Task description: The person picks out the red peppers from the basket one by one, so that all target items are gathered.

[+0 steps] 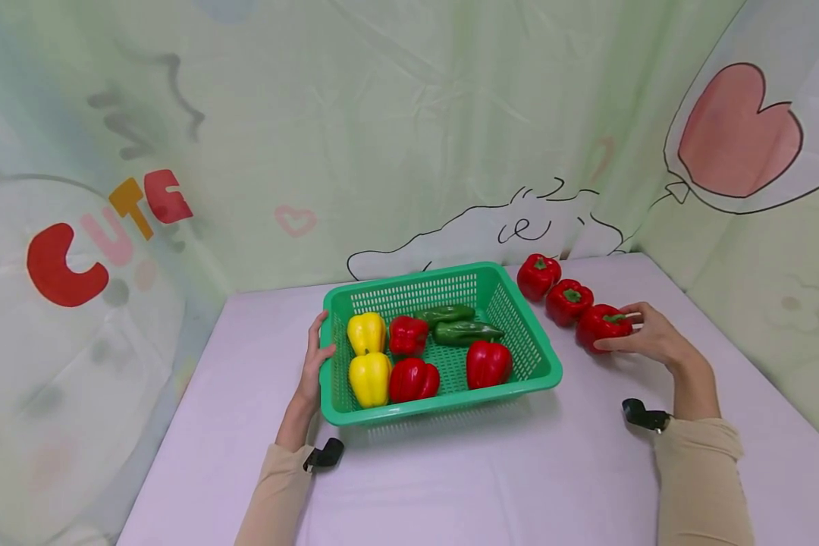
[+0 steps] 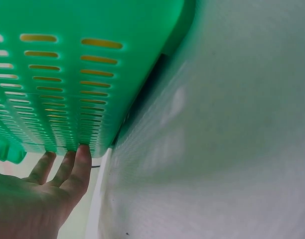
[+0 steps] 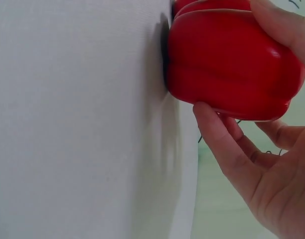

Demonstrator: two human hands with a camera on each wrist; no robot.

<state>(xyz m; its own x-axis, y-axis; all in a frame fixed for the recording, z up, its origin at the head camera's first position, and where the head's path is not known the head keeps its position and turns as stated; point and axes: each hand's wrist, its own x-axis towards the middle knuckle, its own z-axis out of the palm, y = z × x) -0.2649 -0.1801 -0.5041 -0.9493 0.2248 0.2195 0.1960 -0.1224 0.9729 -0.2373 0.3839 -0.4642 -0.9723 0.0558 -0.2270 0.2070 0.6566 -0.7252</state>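
Note:
My right hand (image 1: pixel 651 334) grips a red bell pepper (image 1: pixel 599 327) on the table to the right, thumb on the near side, fingers around the far side. In the right wrist view, the pepper (image 3: pixel 232 59) sits between thumb and fingertips, close against the tabletop. My left hand (image 1: pixel 312 364) holds the left rim of a green plastic basket (image 1: pixel 444 402), its thumb over the rim and fingers against the perforated outer wall (image 2: pixel 58 99). Inside lie two yellow bell peppers (image 1: pixel 369 379), three red bell peppers (image 1: pixel 489 364) and two long green peppers (image 1: pixel 467 333).
Two more red bell peppers (image 1: pixel 569 302) stand in a row behind the gripped one, right of the basket. A pale table (image 1: pixel 491 478) carries everything. Printed curtains (image 1: pixel 396 136) hang behind and at both sides.

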